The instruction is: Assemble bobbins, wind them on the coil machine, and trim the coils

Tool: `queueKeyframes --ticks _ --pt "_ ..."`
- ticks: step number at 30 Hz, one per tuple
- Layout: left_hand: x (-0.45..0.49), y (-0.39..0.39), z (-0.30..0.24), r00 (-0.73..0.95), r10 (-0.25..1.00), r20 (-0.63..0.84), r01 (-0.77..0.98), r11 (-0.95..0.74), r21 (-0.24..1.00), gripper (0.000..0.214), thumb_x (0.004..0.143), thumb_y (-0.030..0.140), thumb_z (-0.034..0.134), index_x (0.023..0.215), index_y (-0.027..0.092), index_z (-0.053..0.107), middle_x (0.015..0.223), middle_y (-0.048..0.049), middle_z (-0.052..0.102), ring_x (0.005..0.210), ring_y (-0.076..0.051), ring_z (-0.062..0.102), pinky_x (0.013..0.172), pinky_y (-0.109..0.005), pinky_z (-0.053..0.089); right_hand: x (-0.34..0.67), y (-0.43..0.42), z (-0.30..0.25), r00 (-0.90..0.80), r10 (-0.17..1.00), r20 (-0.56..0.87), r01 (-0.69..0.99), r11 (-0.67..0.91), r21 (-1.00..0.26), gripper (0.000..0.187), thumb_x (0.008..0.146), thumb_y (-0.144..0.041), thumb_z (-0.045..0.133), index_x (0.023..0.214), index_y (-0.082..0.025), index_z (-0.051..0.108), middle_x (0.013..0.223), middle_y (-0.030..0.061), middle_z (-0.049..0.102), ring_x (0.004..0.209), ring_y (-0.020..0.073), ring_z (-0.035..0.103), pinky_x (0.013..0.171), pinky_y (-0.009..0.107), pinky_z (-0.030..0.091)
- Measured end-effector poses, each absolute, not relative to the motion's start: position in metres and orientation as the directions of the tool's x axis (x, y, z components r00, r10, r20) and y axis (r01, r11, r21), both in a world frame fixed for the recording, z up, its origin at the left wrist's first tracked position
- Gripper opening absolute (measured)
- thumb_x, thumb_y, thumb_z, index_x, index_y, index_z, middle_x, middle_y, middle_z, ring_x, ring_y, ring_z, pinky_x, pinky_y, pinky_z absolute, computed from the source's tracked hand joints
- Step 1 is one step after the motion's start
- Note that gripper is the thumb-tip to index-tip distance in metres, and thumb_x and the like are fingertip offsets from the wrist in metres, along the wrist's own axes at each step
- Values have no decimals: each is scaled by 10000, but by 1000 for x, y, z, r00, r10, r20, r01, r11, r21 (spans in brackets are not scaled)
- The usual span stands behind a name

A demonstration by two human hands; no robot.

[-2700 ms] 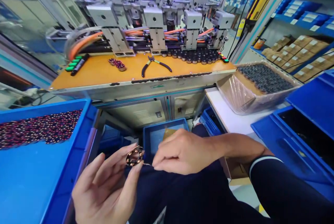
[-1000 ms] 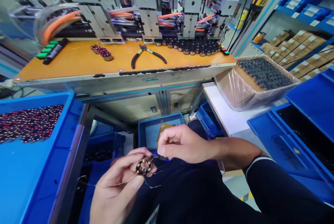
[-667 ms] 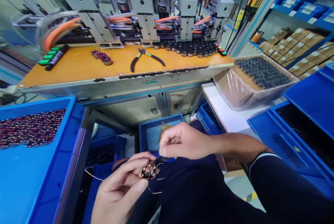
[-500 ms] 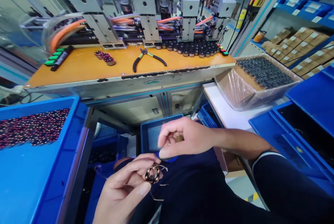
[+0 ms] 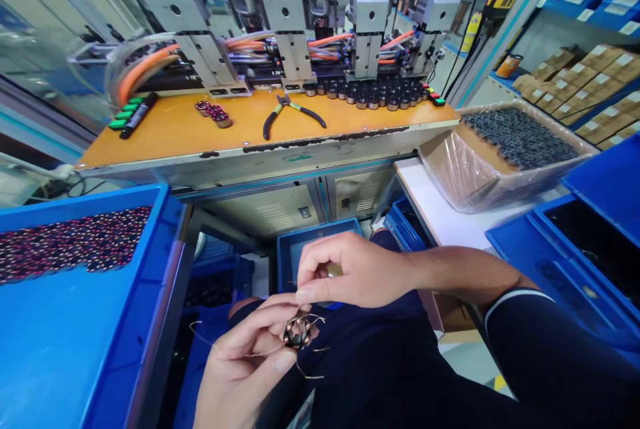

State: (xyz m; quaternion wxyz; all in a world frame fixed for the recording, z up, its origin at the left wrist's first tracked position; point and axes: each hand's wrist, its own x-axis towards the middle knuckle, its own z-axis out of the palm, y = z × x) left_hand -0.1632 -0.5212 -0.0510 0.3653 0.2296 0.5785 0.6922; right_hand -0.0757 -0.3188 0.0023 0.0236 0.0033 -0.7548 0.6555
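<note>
My left hand (image 5: 250,355) is closed around a small ring-shaped motor stator (image 5: 298,333) with copper windings, pinched between thumb and fingers. Several thin loose wires stick out from the stator to the right, below and to the left. Just above it, my right hand (image 5: 353,269) is closed, thumb and forefinger pinching a copper wire (image 5: 299,309) that rises from the stator's top. Something yellowish (image 5: 334,270) shows within the curl of the right fingers; I cannot make out what it is.
Pliers (image 5: 293,112) lie on the orange bench (image 5: 175,139) before the machine, with stators (image 5: 215,113) to their left and dark parts (image 5: 375,92) to the right. A blue bin (image 5: 55,342) holding stators stands left. A plastic-lined box (image 5: 470,179) stands right.
My right hand has come down to the stator and its fingertips have closed on a wire. The left hand still holds the stator. The view has shifted slightly left.
</note>
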Motion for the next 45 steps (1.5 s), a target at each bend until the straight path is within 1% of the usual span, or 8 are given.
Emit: queueKeyframes --ticks 3,7,11,14,19,24,31,45 --pt "-162 -522 -53 -637 765 -91 -244 -88 966 264 656 217 858 900 302 803 1020 -41 770 710 -185 756 655 -233 604 -69 -320 5 -996 65 -67 72 78 -994 225 815 -323 764 794 -124 660 748 -17 619 685 86 542 663 222 442" --pt "-162 -524 -54 -638 763 -107 -207 -36 978 204 673 258 851 870 276 802 1001 -77 770 848 -245 758 677 -256 607 -65 -320 10 -984 -9 -181 181 -14 -983 237 795 -324 778 836 -120 665 738 -15 655 674 82 587 645 199 463" --pt "-162 -524 -52 -614 781 -114 -204 -18 979 222 663 256 856 878 270 805 1010 -93 767 821 -261 759 655 -282 616 -68 -320 17 -972 -91 -218 212 74 -974 101 847 -206 694 824 -111 669 753 4 689 695 79 632 673 187 485" --pt "-162 -523 -51 -595 798 -96 -212 -40 977 213 684 232 841 887 281 803 1008 -79 765 767 -240 761 659 -295 625 -70 -319 19 -979 -100 -176 153 201 -968 62 858 -155 657 828 -111 689 736 -12 678 670 61 612 649 168 465" --pt "-160 -518 -53 -548 836 -37 -286 -145 947 211 711 221 823 904 302 794 971 -49 751 676 -198 751 627 -289 630 -68 -319 19 -989 -116 -89 54 272 -961 58 863 -144 658 834 -108 693 757 -10 659 681 67 578 651 177 453" --pt "-159 -514 -53 -495 869 -4 -327 -182 927 188 732 302 820 916 316 781 931 -23 725 654 -176 742 621 -283 634 -63 -319 18 -992 -124 -19 -14 258 -966 67 882 -159 648 835 -121 678 769 -9 644 698 82 560 684 202 455" --pt "-162 -518 -56 -509 861 -16 -314 -168 935 271 688 302 850 952 326 791 998 -52 697 732 -240 747 682 -424 655 -59 -321 16 -994 -110 2 -23 191 -981 75 888 -148 634 830 -114 668 791 5 653 721 89 581 705 204 476" --pt "-161 -514 -55 -514 855 74 -184 -194 964 224 722 397 824 914 297 768 893 -35 630 654 -135 617 543 -227 519 -57 -326 15 -997 -79 27 -43 212 -976 75 874 -122 642 807 -115 674 775 -6 660 692 76 573 676 182 458"
